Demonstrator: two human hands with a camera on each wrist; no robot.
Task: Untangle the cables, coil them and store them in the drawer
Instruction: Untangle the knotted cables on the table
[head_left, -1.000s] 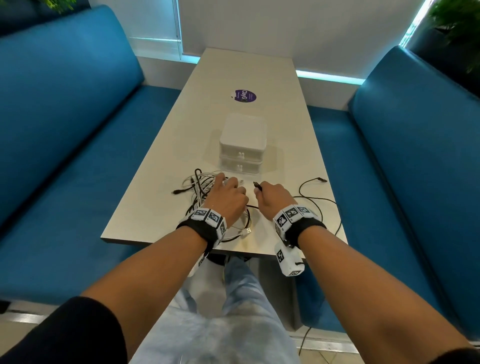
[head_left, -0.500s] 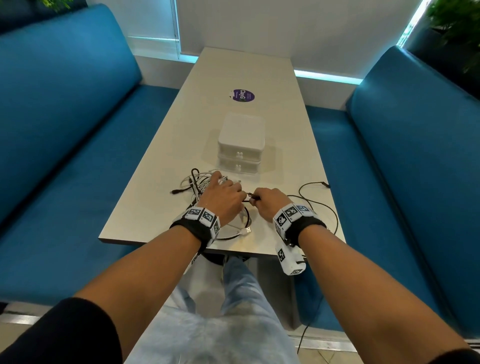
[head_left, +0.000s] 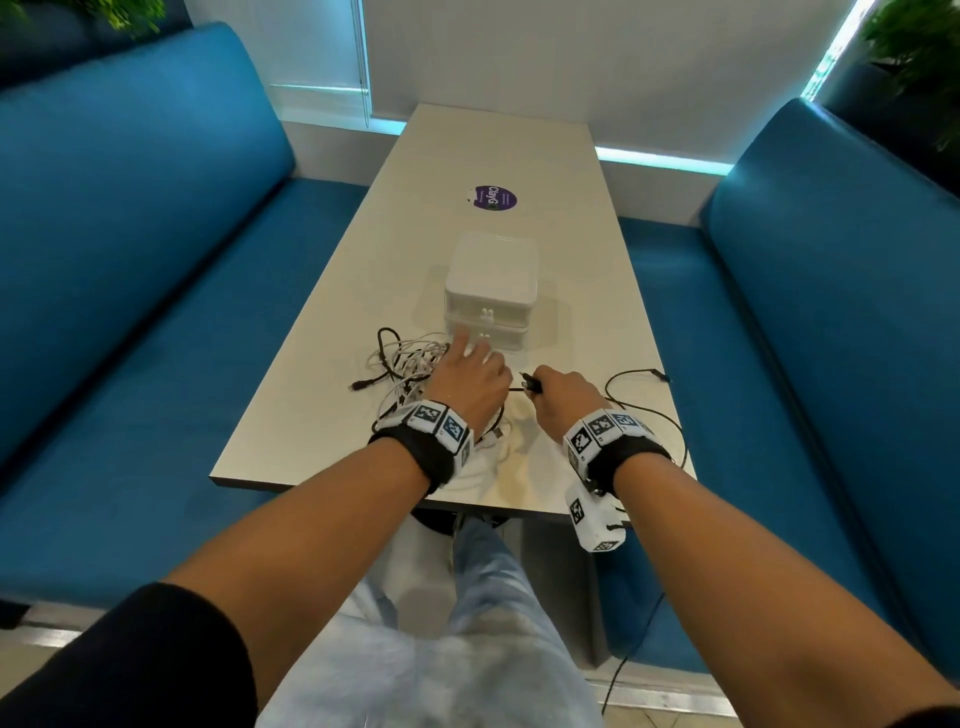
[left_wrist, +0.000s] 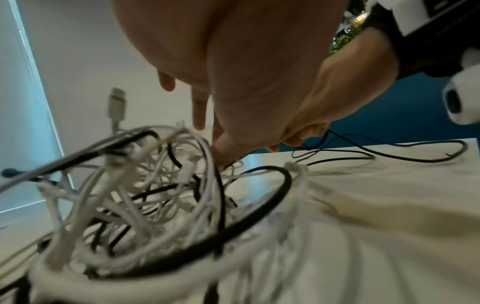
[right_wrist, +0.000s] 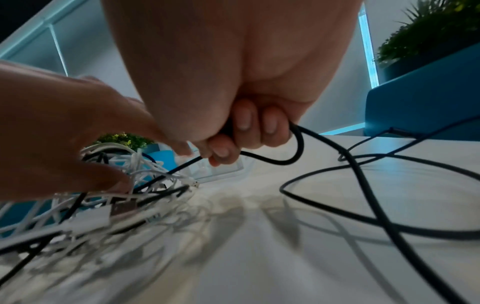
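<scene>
A tangle of white and black cables (head_left: 405, 364) lies on the table (head_left: 571, 312) in front of a small white two-drawer unit (head_left: 491, 291), both drawers closed. My left hand (head_left: 470, 366) rests on the tangle with fingers stretched out, pressing it down; the left wrist view shows its fingertips (left_wrist: 200, 121) pointing into the cables (left_wrist: 155, 185). My right hand (head_left: 550, 389) is just to the right and grips a black cable (right_wrist: 291, 156) near its plug (head_left: 532, 384). Its fingers (right_wrist: 244, 123) are curled round the cable. The rest of that black cable (head_left: 644, 410) loops loosely to the right.
Blue benches (head_left: 156, 312) flank the narrow table on both sides. A purple sticker (head_left: 496, 198) lies beyond the drawer unit. The black cable's loops reach the table's right edge (head_left: 675, 447). Plants stand in the far corners.
My left fingers have straightened and reached forward over the tangle toward the drawer unit. My right hand still holds the black cable's end and has drawn slightly away to the right.
</scene>
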